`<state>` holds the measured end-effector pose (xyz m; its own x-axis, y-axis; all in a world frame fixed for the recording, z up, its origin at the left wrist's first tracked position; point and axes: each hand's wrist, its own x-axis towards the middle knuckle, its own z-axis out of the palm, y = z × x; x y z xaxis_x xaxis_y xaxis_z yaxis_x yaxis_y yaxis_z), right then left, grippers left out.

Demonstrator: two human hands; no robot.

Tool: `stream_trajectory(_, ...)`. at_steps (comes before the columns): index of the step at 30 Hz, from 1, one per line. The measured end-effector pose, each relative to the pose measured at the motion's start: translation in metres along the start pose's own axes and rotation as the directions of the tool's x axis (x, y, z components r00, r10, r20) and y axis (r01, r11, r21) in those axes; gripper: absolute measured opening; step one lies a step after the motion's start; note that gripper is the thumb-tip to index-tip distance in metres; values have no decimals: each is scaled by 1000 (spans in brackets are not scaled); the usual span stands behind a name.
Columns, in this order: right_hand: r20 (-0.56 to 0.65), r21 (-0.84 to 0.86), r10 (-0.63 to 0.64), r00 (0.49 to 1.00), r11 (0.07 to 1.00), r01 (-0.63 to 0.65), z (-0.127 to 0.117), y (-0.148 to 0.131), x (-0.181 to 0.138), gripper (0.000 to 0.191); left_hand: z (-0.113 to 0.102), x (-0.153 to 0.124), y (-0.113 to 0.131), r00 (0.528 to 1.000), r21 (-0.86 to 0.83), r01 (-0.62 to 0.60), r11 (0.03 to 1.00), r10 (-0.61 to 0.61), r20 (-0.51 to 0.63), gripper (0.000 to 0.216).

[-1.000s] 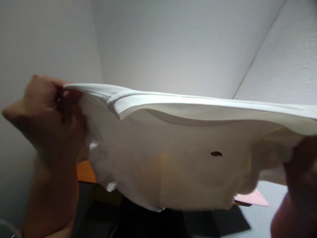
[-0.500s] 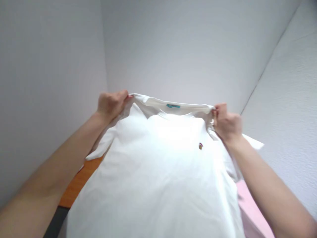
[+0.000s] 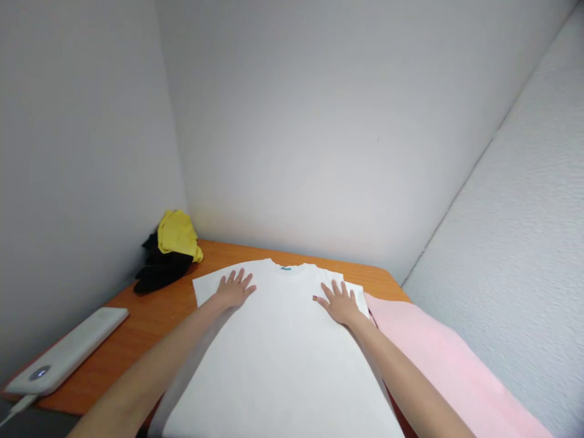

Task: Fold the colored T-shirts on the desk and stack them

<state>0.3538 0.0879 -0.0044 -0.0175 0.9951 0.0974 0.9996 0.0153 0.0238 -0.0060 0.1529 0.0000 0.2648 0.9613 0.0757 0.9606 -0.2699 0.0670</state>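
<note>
A white T-shirt (image 3: 283,353) lies spread face up on the wooden table, collar toward the far wall and a small teal label inside the neck. A small coloured emblem sits on its chest. My left hand (image 3: 235,290) rests flat near the left sleeve, fingers spread. On the other side, my right hand (image 3: 341,304) presses flat beside the emblem, fingers also apart. The near end of the shirt runs out of view at the bottom.
Pink cloth (image 3: 438,347) covers the right side of the wooden table (image 3: 150,316). At the back left lie a yellow cloth (image 3: 177,234) and a black cloth (image 3: 162,272) in a heap. A white power bank (image 3: 68,350) with a cable sits at the left edge. Walls enclose the table.
The shirt was held up in the air by its shoulders, pinched in both hands. Now it lies on the table, both hands have let go and rest flat on it.
</note>
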Motion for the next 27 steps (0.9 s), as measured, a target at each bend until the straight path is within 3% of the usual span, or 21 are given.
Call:
stream_trajectory(4, 47, 27, 114, 992, 993, -115, 32, 24, 15, 64, 20, 19, -15, 1000, -18, 12, 1000, -11, 17, 65)
stream_trajectory(8, 19, 50, 133, 991, 990, -134, 39, 24, 25, 65, 25, 36, -21, 1000, -14, -16, 1000, 16, -12, 61)
stream_trajectory(13, 137, 146, 138, 981, 977, -158, 23, 27, 39, 67, 17, 49, -24, 999, -14, -46, 999, 46, 5, 58)
stream_trajectory(19, 23, 143, 256, 966, 956, -256, -11, 88, 60, 53, -16, 43, -20, 997, -2, -25, 1000, 25, -69, 59)
stream_trajectory(21, 11, 138, 319, 948, 938, -317, -14, 109, 63, 45, -25, 26, 5, 995, -9, -41, 999, 40, -89, 54)
stream_trajectory(24, 12, 149, 377, 926, 915, -374, -6, 124, 66, 39, -29, -26, 82, 968, -24, -231, 973, 228, -109, 43)
stream_trajectory(25, 13, 158, 386, 923, 910, -383, -2, 126, 68, 39, -27, -50, 115, 919, -1, -368, 930, 363, -153, 42)
stream_trajectory(27, 15, 185, 393, 919, 902, -389, 5, 127, 72, 35, -20, -101, 186, 749, 131, -623, 771, 636, -185, 34)
